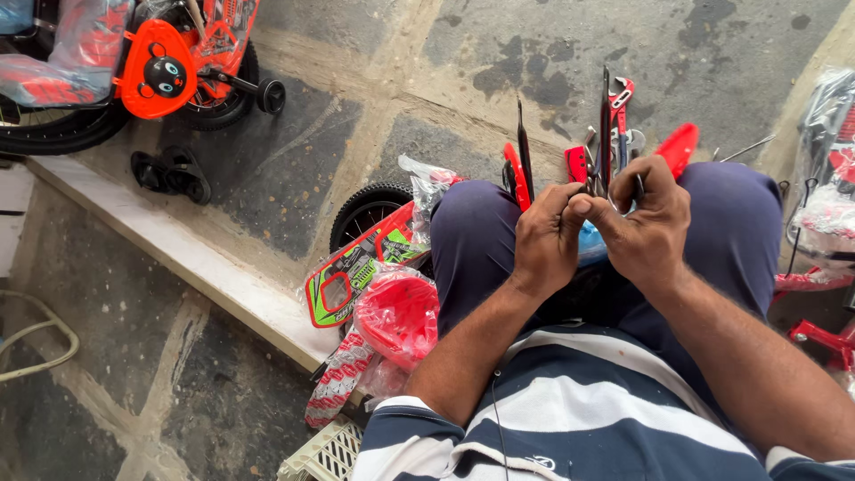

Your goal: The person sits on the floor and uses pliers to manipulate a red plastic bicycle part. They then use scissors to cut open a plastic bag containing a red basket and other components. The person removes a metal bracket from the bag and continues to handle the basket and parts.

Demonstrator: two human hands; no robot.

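- The left hand (545, 239) and right hand (648, 223) meet in the middle of the frame, over the knees.
- Both pinch a small metal part (595, 185) between their fingertips; it is too small to tell what it is.
- Just above the hands lie red and black tools (613, 116).
- At lower left, a red round piece in clear plastic wrap (398, 313) lies beside a green and red plate (349, 276).
- At upper left stands an orange plate with a bear face (160, 69).

A small red children's bicycle with black training wheels (191, 67) is seen far up-left of the hands. A red plastic-wrapped basket (398, 313) and a black spoked wheel (365, 212) are placed just left of them.
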